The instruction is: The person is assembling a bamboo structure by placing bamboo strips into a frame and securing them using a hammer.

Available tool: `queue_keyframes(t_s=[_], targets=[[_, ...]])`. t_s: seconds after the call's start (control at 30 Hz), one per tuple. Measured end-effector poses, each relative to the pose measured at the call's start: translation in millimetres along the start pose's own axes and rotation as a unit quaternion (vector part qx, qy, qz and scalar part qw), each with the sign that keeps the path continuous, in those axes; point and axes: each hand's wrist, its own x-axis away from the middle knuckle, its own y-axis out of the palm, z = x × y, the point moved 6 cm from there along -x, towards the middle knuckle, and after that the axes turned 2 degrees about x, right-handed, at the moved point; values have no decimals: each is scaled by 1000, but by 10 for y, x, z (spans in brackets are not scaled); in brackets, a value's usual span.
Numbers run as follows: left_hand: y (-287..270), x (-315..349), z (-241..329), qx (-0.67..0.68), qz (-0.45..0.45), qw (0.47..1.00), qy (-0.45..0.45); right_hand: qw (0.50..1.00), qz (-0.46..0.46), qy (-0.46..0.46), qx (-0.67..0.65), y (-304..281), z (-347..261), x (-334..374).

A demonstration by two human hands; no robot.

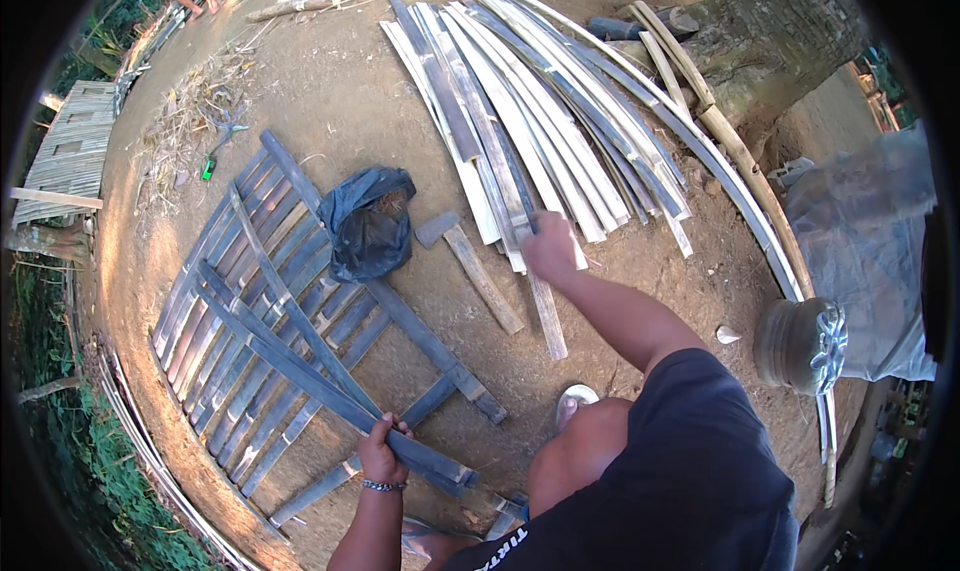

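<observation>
The left hand (pixel 383 453) clutches dark slats (pixel 435 461), near ends jutting past the slatted frame (pixel 420 336) at left; the right hand (pixel 550 246) grips a brown slat (pixel 545 311) at the pile's (pixel 540 121) near edge. Between, dirt ground (pixel 320 91) leaves room around a hammer (pixel 482 279).

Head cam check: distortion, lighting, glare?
Head view: black circular rim crops the corners; long pole at right bows outward, probably partly lens distortion. Head view: warm sun patches on the ground at left, softer light around the left hand; bright glints on the plastic jug.
</observation>
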Motion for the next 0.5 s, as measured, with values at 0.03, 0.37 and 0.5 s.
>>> queue_keyframes(t_s=[0.03, 0.37, 0.5], targets=[[3, -19, -10, 4, -2, 1000, -2, 982, -52, 102, 150, 5, 273, -156], [4, -22, 43, -2, 1, 1000, -4, 980, -120, 121, 106, -70, 541, -370], [-164, -85, 34, 24, 3, 1000, 1, 948, -143, 161, -236, 252, 968, -386]])
